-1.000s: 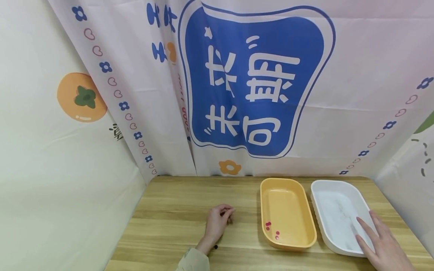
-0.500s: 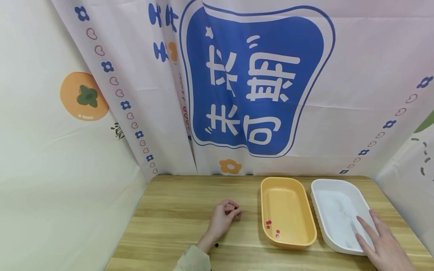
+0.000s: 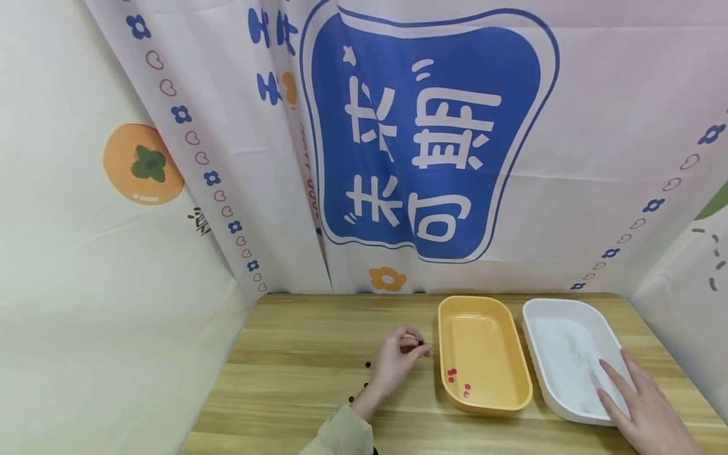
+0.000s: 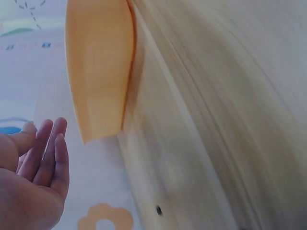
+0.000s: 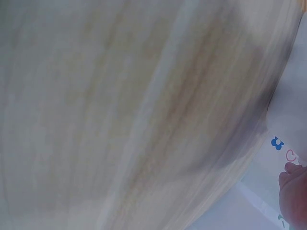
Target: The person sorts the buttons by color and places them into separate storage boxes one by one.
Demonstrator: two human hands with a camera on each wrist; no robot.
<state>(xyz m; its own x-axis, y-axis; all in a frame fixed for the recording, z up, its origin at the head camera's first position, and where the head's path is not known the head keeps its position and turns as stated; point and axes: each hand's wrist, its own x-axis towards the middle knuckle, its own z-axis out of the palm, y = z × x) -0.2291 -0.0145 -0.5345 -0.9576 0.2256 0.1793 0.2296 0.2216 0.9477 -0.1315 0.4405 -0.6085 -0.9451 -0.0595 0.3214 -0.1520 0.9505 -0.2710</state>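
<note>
My left hand [image 3: 417, 347] hovers just left of the orange tray [image 3: 514, 354], thumb and forefinger pinching a small dark bead [image 3: 420, 343]. The other fingers [image 4: 50, 153] stretch out in the left wrist view, with the orange tray [image 4: 98, 67] beyond them. A few red beads [image 3: 453, 374] lie in the tray's near left corner. On the near right rim of the white tray [image 3: 546, 328] my right hand [image 3: 622, 385] rests flat, fingers straight. The right wrist view is blurred, showing wood grain and one fingertip [image 5: 292, 189].
Three small dark beads [image 3: 367, 364] lie on the wooden table [image 3: 296, 354] behind my left hand; one dark bead [image 4: 159, 210] shows in the left wrist view. Printed cloth walls [image 3: 426, 145] close in the back and both sides.
My left hand has moved right and slightly away from me, towards the orange tray, carrying the dark bead. Loose beads behind it have come into view. The right hand has stayed put.
</note>
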